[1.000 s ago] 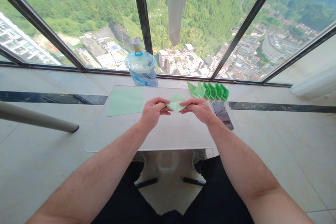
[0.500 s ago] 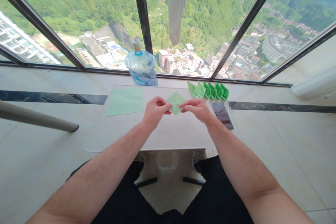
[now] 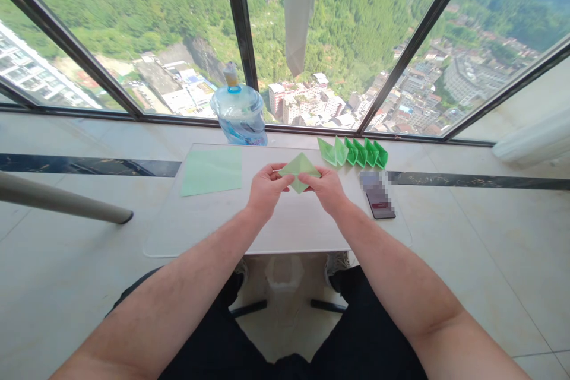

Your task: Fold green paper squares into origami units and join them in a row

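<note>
A light green folded paper (image 3: 301,165), diamond-shaped with creases, is held up over the middle of the table. My left hand (image 3: 268,187) pinches its left side, thumb on the near face and fingers behind. On the other side, my right hand (image 3: 327,187) grips it the same way, and both thumbs lie close together near its centre. Behind the paper the fingertips are partly hidden. A row of several folded green paper pieces (image 3: 352,152), pale at the left and darker at the right, stands at the table's back right. Flat green paper (image 3: 212,172) lies at the back left.
The low white table (image 3: 200,228) stands before my knees. A phone (image 3: 379,202) lies on its right side. A large water bottle (image 3: 239,113) stands behind the table by the window. A grey pole (image 3: 66,199) reaches in from the left.
My right hand has shifted its grip inward, its thumb now near the paper's centre. The diamond has tilted and moved slightly up and right, with both thumbs closer together.
</note>
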A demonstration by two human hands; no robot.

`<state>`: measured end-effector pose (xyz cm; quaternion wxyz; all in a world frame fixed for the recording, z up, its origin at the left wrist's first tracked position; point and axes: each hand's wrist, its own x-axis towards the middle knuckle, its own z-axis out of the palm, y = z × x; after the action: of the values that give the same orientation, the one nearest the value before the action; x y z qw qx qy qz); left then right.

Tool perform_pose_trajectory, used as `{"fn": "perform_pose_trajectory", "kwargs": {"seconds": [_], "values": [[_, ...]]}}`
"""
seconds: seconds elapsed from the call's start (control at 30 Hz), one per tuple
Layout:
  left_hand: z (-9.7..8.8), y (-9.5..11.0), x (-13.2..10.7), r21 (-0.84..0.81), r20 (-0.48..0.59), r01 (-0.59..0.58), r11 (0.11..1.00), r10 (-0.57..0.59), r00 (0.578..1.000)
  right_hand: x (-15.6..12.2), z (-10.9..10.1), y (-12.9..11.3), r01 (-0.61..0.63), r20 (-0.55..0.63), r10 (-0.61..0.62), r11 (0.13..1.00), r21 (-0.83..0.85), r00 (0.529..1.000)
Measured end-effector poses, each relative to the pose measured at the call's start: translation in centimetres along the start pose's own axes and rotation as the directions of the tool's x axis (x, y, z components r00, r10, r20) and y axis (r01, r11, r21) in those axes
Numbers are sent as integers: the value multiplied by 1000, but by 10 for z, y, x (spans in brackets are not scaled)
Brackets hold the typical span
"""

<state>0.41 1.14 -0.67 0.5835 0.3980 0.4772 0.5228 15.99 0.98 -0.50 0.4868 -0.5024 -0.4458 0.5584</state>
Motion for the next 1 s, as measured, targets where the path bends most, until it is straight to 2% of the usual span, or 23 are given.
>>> {"fn": "perform_pose_trajectory", "kwargs": {"seconds": [0.1, 0.23, 0.4, 0.7, 0.83, 0.93, 1.0], "values": [[1, -2, 1, -88, 21, 120, 989, -118, 993, 0, -1, 0, 22, -29, -23, 998, -57, 999], [1, -1, 1, -174, 25, 191, 966, -189, 982, -2, -3, 0, 41, -61, -51, 987, -157, 997], [-3, 1, 3, -197, 61, 220, 955, -212, 975, -2, -5, 0, 59, -59, -74, 974, -217, 996], [-10, 5, 5, -171, 143, 223, 960, -200, 969, 0, -9, -1, 79, -29, -82, 990, -114, 996], [-9, 5, 5, -37, 167, 166, 985, -157, 973, -2, -8, -2, 60, -16, -62, 993, -97, 998], [-9, 4, 6, 123, 180, 99, 987, -120, 976, -3, -5, 0, 44, 4, -44, 988, -145, 999], [-9, 3, 8, 169, 169, 70, 983, -98, 981, -2, -4, 2, 21, -11, -24, 984, -179, 1000]]}}
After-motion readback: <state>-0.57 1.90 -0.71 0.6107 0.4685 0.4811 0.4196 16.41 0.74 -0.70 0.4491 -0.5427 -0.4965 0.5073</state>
